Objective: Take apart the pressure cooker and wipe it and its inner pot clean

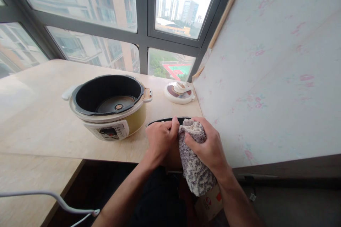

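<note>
A grey-and-white fluffy cloth (195, 172) hangs bunched in my right hand (210, 145), whose fingers are closed round its top. My left hand (161, 138) is closed on the rim of a dark-edged inner pot (160, 120), with the thumb pointing up. Both hands and the cloth hide most of this pot, which stands at the counter's front edge. Left of it is the electric pressure cooker (137, 118), open at the top, with a black inside and a control panel in front. Behind the hands lies a round white lid (183, 96) with a brown top.
The cream countertop (39, 113) runs along the window (144, 39). A flower-patterned wall (266, 78) bounds it on the right. At lower left a curved pale bar (53, 195) juts in. A cardboard box (209, 205) sits below the cloth.
</note>
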`<state>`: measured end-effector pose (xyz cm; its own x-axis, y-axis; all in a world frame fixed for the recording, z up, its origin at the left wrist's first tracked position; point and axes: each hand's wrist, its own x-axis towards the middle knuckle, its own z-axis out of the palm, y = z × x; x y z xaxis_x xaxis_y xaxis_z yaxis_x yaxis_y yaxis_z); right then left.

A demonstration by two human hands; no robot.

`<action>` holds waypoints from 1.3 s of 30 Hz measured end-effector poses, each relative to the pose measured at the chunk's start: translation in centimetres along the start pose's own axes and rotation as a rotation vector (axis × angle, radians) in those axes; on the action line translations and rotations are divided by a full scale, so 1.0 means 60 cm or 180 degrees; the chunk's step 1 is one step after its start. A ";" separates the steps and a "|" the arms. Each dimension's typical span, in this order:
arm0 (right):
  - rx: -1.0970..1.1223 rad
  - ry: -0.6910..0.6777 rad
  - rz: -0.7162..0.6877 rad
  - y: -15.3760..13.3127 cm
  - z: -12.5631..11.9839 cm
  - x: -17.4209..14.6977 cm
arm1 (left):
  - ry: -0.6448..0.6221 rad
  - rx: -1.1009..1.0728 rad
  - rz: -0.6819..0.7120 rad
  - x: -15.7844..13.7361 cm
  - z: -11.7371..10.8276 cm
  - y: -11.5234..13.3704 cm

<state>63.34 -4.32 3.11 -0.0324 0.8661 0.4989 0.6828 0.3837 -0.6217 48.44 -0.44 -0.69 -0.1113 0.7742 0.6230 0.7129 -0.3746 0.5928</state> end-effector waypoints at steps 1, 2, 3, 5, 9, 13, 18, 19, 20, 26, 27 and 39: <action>-0.0007 0.0059 -0.0115 -0.002 0.003 -0.002 | 0.0001 -0.0103 -0.0111 0.002 0.001 -0.005; 0.0022 0.0070 -0.0219 -0.003 0.005 -0.003 | -0.0006 -0.0212 -0.0204 0.003 0.002 -0.011; 0.0076 0.0054 -0.0293 -0.002 0.006 -0.003 | -0.0027 -0.0329 -0.0291 0.004 0.002 -0.017; 0.0220 -0.0032 -0.0338 0.005 0.005 0.002 | -0.0093 -0.0578 -0.0461 0.006 0.000 -0.028; 0.0450 -0.0171 -0.0066 0.034 -0.006 0.015 | -0.0212 -0.1059 -0.0786 0.009 -0.004 -0.048; 0.0727 -0.0252 0.0378 0.090 -0.017 0.034 | -0.0216 -0.1567 -0.1017 0.010 -0.001 -0.070; 0.1253 -0.0548 0.0844 0.178 -0.022 0.069 | -0.0019 -0.2113 -0.1552 0.005 0.017 -0.102; 0.1359 -0.0630 0.0897 0.193 -0.022 0.075 | 0.0017 -0.2199 -0.1653 0.002 0.022 -0.109; 0.1456 -0.0712 0.0921 0.206 -0.021 0.080 | 0.0041 -0.2279 -0.1735 0.000 0.027 -0.116; 0.1918 -0.0987 0.1072 0.244 -0.008 0.081 | 0.0170 -0.2754 -0.1893 -0.015 0.048 -0.149; 0.2016 -0.1033 0.1106 0.245 -0.007 0.080 | 0.0173 -0.2829 -0.1923 -0.017 0.050 -0.152; 0.2165 -0.0951 0.1211 0.211 -0.015 0.075 | -0.0070 -0.2213 -0.1343 -0.029 0.046 -0.178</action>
<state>72.51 4.13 -1.95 -0.1463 0.9874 0.0595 0.0996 0.0746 -0.9922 42.95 3.63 -9.52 -0.2559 0.9281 0.2704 0.0203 -0.2746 0.9614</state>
